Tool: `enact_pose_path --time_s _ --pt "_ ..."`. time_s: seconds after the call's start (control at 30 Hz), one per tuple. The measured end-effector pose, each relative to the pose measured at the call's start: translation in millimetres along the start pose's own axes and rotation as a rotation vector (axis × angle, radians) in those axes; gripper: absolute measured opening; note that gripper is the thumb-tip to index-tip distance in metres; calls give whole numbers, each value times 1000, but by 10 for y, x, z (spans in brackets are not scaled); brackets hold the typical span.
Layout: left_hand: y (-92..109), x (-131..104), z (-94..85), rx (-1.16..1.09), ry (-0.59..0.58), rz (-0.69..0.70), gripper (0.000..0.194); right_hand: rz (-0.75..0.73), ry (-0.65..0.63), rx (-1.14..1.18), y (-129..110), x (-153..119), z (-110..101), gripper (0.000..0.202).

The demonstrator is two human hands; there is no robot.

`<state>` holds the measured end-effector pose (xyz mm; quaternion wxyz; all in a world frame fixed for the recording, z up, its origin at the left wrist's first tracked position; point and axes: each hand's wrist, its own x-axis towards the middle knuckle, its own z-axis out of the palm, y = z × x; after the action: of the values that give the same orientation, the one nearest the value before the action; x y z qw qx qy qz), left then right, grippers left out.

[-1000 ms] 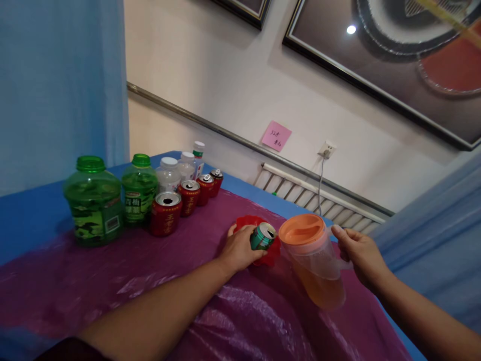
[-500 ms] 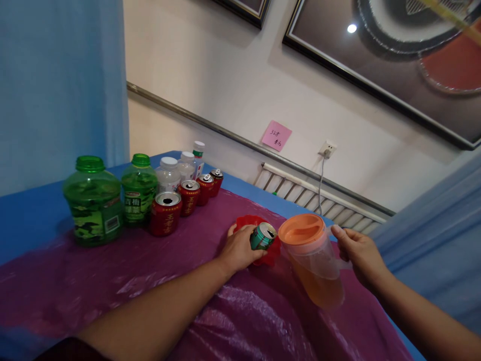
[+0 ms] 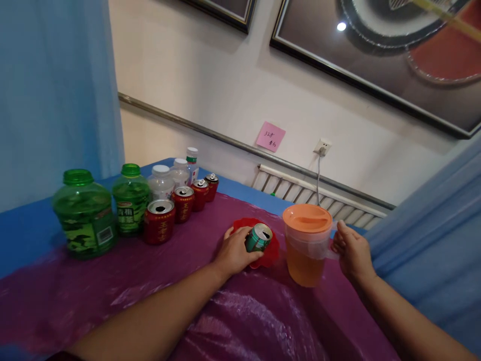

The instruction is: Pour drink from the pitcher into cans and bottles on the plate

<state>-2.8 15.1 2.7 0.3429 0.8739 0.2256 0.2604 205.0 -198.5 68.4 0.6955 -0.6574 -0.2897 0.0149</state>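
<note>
left fingers [image 3: 241,234] clamped on green metal can [image 3: 258,239], right fingers [image 3: 341,242] gripping orange-lidded plastic jug [image 3: 306,250] by handle [image 3: 331,254], keep both steady

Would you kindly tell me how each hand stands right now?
Left hand: closed, holding the green can.
Right hand: closed, holding the jug.

An orange pitcher lid [image 3: 307,218], amber liquid [image 3: 305,265], teal can [image 3: 257,241] and red dish [image 3: 271,253] stood out to me against purple sheeting [image 3: 259,311].
</note>
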Motion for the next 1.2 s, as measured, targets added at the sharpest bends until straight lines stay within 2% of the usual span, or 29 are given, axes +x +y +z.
enact_pose_path --time_s 0.1,0.33,0.57,0.83,0.93,1.0,1.07,1.1,1.17,1.2 --pt "-34 16 11 -6 2 21 66 73 86 177 185 -9 17 60" --pt "-81 47 21 -13 37 57 62 67 156 302 504 -72 -71 57" --pt "-83 66 16 26 39 60 60 108 221 345 605 -179 -186 57" --pt "-56 100 -18 32 22 25 64 136 228 339 614 -221 -197 51" --pt "-52 107 -22 28 30 31 64 87 348 189 652 -294 -233 46" --pt "-52 112 -23 24 36 38 63 36 511 67 667 -381 -260 41" --pt "-55 113 -23 17 37 52 63 -92 658 -7 643 -500 -255 33" --pt "-56 112 -23 14 40 60 63 -190 691 -22 613 -572 -231 31" --pt "-53 104 -23 14 51 72 63 -402 655 -47 523 -743 -136 33" --pt "-49 96 -24 16 60 77 63 -474 569 -61 471 -835 -69 34"
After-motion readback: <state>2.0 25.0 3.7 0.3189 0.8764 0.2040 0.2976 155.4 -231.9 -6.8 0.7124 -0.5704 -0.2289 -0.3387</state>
